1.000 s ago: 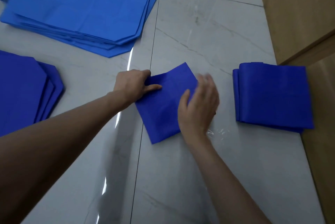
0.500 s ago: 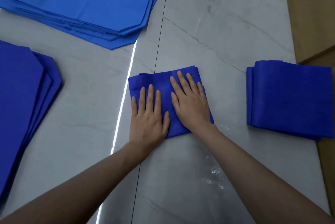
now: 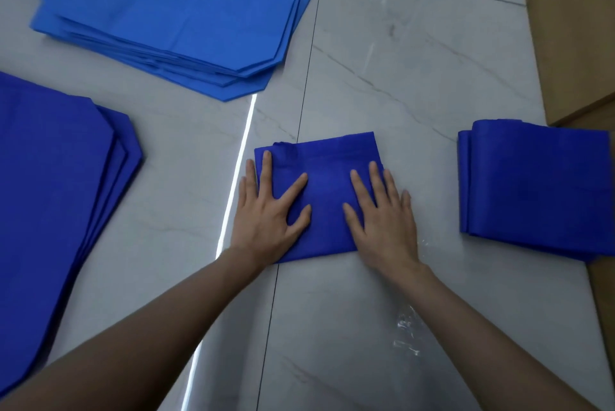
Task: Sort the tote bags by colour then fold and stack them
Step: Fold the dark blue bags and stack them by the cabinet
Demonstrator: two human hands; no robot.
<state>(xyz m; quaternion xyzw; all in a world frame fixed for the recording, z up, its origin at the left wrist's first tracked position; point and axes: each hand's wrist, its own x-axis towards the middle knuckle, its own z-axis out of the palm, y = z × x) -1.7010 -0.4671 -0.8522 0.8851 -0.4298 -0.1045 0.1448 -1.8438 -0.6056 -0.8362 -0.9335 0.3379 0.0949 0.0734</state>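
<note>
1. Both hands had slid apart from the middle of the folded dark-blue tote bag (image 3: 327,184) toward its left and right edges.
2. The left grip (image 3: 269,214) lay released, fingers spread flat on the bag's left side, the outer fingers over the edge.
3. The right grip (image 3: 382,221) was likewise released, pressing flat on the right side.
4. The bag lay centrally on the grey marble surface (image 3: 399,78), apart from a folded dark-blue stack (image 3: 539,187) at right.
5. An unfolded dark-blue pile (image 3: 53,177) sat left, and a lighter blue pile (image 3: 179,11) far left.
</note>
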